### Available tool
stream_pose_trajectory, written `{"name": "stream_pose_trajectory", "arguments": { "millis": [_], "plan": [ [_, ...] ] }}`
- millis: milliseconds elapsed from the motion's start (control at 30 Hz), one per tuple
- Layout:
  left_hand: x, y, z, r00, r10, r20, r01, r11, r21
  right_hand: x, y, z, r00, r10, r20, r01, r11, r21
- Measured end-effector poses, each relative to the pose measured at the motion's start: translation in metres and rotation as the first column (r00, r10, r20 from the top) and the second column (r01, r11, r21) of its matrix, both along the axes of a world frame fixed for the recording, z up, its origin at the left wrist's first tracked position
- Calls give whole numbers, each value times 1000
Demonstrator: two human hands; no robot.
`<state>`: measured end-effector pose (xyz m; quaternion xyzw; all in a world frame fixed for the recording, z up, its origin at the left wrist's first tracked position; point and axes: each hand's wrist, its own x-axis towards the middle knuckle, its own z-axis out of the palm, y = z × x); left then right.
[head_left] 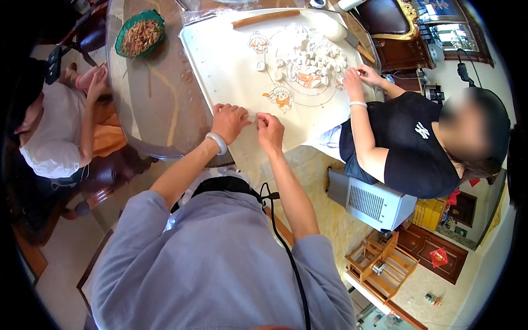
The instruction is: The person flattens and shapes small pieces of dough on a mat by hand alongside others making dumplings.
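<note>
Near the front edge of the pale printed mat (231,60), my left hand (230,121), with a pale bangle on the wrist, and my right hand (270,131) are close together. Between their fingertips is a small white piece of dough (252,117), held from both sides. My fingers are curled in on it. Farther up the mat lie many small dough pieces (316,59) in a floury heap, with a few loose ones to their left. A larger smooth dough lump (330,26) sits at the far right of the mat.
A wooden rolling pin (266,18) lies at the mat's far edge, a knife (360,46) at the far right. A green bowl of filling (141,34) stands on the table's left. A person in black (410,137) works at the right; another person (55,126) sits at the left.
</note>
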<state>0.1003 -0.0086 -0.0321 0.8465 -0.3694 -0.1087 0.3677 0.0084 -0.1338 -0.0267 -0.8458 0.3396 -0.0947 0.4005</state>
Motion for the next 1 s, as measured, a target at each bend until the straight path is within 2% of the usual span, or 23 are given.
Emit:
{"name": "stream_pose_trajectory", "arguments": {
  "millis": [167, 267, 467, 567, 667, 767, 867, 1000],
  "plan": [
    [3, -2, -3, 1000, 7, -7, -7, 999, 34, 3, -6, -12, 1000, -6, 12, 5, 998, 61],
    [4, -1, -2, 998, 2, -55, 0, 999, 38, 5, -19, -11, 995, -51, -82, 68, 972, 226],
    [5, 3, -9, 999, 6, -40, -7, 1000, -21, 17, -26, 1, 958, 58, -280, -59, 998, 3],
    [8, 17, -10, 998, 52, -30, -53, 997, -55, 21, -37, 5, 948, 75, -308, -21, 984, 174],
    [5, 33, 0, 997, 68, -28, -68, 998, 0, 25, -31, 7, 933, 72, -354, -22, 989, 145],
    [5, 37, 2, 999, 46, -5, -46, 999, 30, 32, -20, 19, 916, 101, -388, -116, 993, -16],
    [4, 34, 0, 999, 35, 26, -37, 998, 58, 32, -25, 20, 915, 135, -379, -112, 990, 83],
    [2, 36, 1, 998, 38, 53, -40, 999, 37, 28, -16, 26, 912, 155, -381, -190, 980, -56]
  ]
}}
